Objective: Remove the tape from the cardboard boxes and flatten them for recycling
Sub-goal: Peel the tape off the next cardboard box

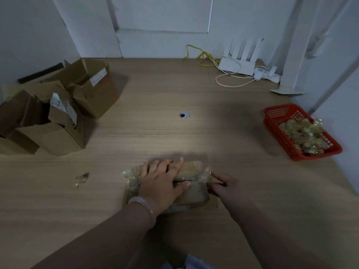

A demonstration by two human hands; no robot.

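A small brown cardboard box point(191, 168) wrapped in clear tape lies on the wooden table near its front edge. My left hand point(162, 178) lies flat on top of the box with fingers spread, pressing it down. My right hand point(223, 184) is at the box's right end, where its fingers pinch a strip of clear tape point(206, 174) on that edge. Loose crinkled tape sticks out at the box's left end point(129, 176).
A pile of opened cardboard boxes point(58, 113) fills the left side. A red mesh basket point(275, 113) holding balled-up tape sits at the right. One tape scrap point(81, 179) lies left of the box. A router point(237, 65) and cables are at the back.
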